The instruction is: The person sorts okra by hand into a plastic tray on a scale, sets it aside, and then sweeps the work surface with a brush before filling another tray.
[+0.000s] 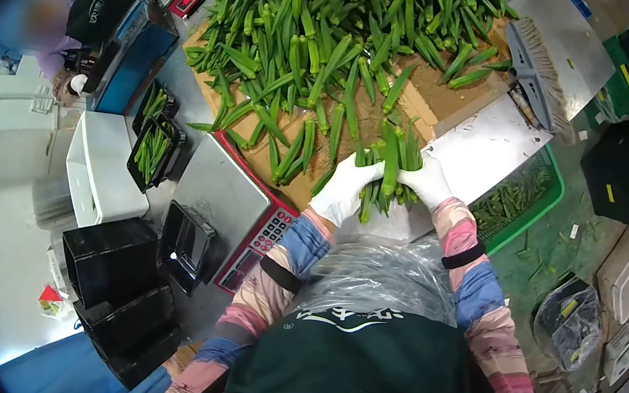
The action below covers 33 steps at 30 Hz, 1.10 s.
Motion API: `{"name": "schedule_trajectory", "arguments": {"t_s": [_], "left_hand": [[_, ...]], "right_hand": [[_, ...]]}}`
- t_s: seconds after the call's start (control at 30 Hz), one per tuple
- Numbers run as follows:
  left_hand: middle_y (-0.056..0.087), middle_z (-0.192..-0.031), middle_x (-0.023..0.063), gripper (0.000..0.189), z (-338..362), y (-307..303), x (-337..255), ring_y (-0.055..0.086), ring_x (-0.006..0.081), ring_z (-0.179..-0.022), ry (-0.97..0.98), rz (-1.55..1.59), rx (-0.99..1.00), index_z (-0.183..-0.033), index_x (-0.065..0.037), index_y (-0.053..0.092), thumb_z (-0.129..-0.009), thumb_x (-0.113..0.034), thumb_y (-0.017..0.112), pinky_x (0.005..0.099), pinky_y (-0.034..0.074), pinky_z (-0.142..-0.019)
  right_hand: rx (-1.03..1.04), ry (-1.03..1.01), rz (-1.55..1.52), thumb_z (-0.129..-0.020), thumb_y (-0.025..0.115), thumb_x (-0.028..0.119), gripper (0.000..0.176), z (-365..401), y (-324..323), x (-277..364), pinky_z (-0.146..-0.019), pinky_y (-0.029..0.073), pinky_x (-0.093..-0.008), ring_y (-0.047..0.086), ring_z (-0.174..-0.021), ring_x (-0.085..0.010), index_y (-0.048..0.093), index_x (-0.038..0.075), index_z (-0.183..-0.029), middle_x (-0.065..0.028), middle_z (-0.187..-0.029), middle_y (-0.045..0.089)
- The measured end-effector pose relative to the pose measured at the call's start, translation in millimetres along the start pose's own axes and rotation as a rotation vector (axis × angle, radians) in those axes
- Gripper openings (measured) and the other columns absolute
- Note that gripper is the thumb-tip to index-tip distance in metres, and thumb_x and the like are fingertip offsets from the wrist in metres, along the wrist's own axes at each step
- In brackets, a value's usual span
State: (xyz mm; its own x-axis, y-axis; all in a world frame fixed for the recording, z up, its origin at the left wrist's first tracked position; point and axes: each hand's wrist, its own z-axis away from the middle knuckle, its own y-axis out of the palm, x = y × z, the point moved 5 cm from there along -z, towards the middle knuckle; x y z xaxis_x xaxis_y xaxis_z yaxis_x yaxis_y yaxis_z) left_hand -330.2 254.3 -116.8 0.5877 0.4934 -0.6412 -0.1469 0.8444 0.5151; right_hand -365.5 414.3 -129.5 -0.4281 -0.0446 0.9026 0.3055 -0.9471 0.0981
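Note:
A bundle of okra pods is held between my two white-gloved hands, close to the table's front edge. My left hand is closed round the bundle's left side. On the other side, my right hand grips the same pods with its fingers wrapped behind them. Beyond the hands a large heap of loose okra covers a sheet of brown cardboard. A few single pods lie just in front of the heap, near my left hand. The fingertips are partly hidden by the okra.
Left of me sits a red-edged scale, with a black tray beside it. Filled trays and a white bin stand further left. A brush lies back right; a green basket is below. A co-worker stands far left.

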Motion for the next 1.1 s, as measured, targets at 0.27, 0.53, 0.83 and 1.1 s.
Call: {"name": "schedule_trajectory", "arguments": {"t_s": [0.27, 0.53, 0.83, 1.1], "left_hand": [[0.069, -0.112, 0.0082, 0.032, -8, -18, 17, 0.066, 0.0194, -0.096, 0.172, -0.092, -0.140, -0.122, -0.001, 0.062, -0.091, -0.002, 0.068, 0.0348, 0.055, -0.084], [0.068, -0.111, 0.0085, 0.027, 16, -15, 17, 0.067, 0.0230, -0.098, 0.040, 0.238, -0.173, -0.121, -0.003, 0.061, -0.095, -0.002, 0.062, 0.0382, 0.058, -0.086], [0.061, -0.129, 0.0098, 0.049, 70, 29, -12, 0.062, 0.0203, -0.116, 0.125, 0.144, 0.018, -0.143, -0.003, 0.046, -0.097, -0.006, 0.063, 0.0359, 0.052, -0.098], [0.055, -0.139, 0.0105, 0.068, 102, 36, -19, 0.055, 0.0187, -0.124, 0.316, -0.196, -0.035, -0.151, -0.001, 0.037, -0.091, -0.002, 0.069, 0.0332, 0.044, -0.108]], "right_hand": [[-0.150, 0.076, 0.090, -0.077, 0.075, 0.009, 0.036, 6, 6, -7, -0.075, 0.055, -0.0319, 0.068, -0.082, -0.0164, 0.067, -0.007, -0.108, -0.0116, -0.094, 0.073], [-0.142, 0.072, -0.155, -0.088, 0.078, 0.021, 0.044, 12, 19, -23, -0.088, 0.052, -0.0310, 0.066, -0.098, -0.0181, 0.065, -0.004, -0.122, -0.0108, -0.108, 0.072], [0.187, 0.176, -0.675, -0.098, 0.064, 0.011, 0.038, 51, 30, -21, -0.102, 0.046, -0.0336, 0.060, -0.115, -0.0182, 0.057, -0.001, -0.133, -0.0093, -0.128, 0.064], [0.199, 0.160, -0.716, -0.097, 0.063, 0.005, 0.036, 79, 37, 0, -0.098, 0.049, -0.0324, 0.061, -0.115, -0.0185, 0.057, -0.001, -0.132, -0.0112, -0.128, 0.064]]}}
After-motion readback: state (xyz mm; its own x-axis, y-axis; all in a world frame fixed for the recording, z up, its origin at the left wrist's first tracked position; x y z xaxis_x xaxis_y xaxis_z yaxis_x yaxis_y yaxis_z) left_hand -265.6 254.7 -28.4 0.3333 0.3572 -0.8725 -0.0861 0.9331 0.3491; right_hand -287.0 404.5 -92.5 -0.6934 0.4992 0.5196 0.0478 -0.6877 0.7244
